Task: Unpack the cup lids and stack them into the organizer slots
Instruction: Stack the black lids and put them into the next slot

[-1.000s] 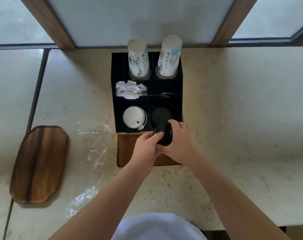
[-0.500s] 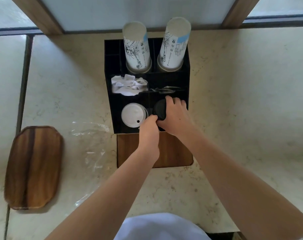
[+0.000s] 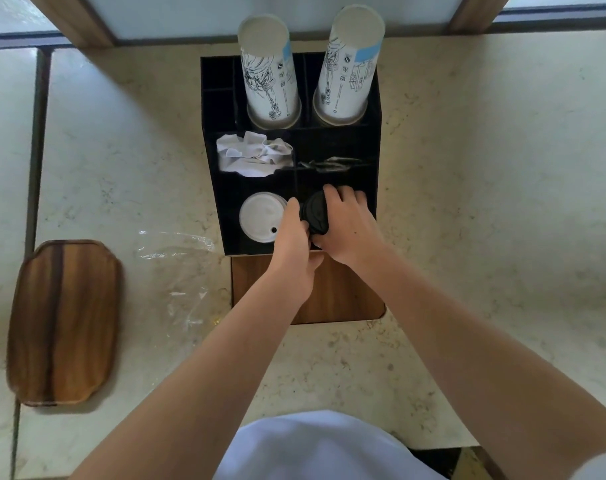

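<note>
A stack of black lids [image 3: 316, 216] is held over the near right slot of the black organizer [image 3: 378, 147], which stands on the pale stone bench [image 3: 485, 209]. The grip is shared by both hands: the right hand [image 3: 346, 226] is curled over the far and right sides of the stack, while the left hand [image 3: 292, 237] is pressed against its left side with thumb and fingers bent round it. The stack appears tilted and only partly sunk into its slot, so this step is judged to be under way rather than finished; how deep the lids already sit cannot be told, because the hands cover the slot. In the near left slot a stack of white lids [image 3: 261, 216] is seen lying flat, so that half of the work seems complete. An empty clear plastic wrapper [image 3: 177, 268] is left on the bench just left of the organizer, which suggests that unpacking is done for at least one stack; no further wrapped lids are visible. Farther back, crumpled white napkins [image 3: 253, 157] and two upturned stacks of paper cups [image 3: 270, 74] are held in other compartments. A wooden tray [image 3: 64, 320] lies well apart at the left. What is left, by this judgement, is for the black stack to be seated fully and released.
</note>
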